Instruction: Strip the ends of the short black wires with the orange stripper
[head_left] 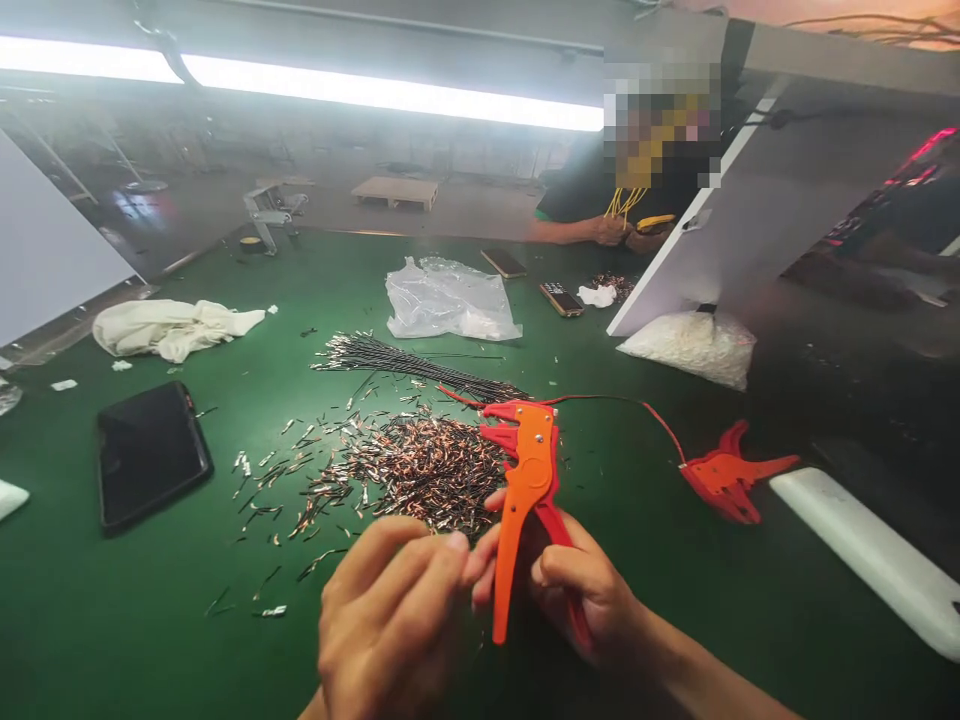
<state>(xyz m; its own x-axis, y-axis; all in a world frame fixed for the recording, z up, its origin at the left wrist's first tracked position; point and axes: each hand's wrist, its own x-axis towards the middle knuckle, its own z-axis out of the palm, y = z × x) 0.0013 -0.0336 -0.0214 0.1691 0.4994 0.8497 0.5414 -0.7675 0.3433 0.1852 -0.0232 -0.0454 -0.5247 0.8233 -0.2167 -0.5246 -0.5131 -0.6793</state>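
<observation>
head cam, facing fwd & down, close over green table point(112, 620)

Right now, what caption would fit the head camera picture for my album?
The right hand grips an orange wire stripper while the left hand pinches beside it over wire scraps.

a: what's on the green table point(112, 620)?
b: a heap of wire offcuts point(420, 470) mid-table, a bundle of black wires point(405, 362) just behind it.
a: and to the sides?
b: left, a dark tablet point(150, 452) and white cloth point(169, 327); right, an orange stripper point(731, 475) touching a red wire point(600, 398); further back, a clear bag point(448, 300).
</observation>
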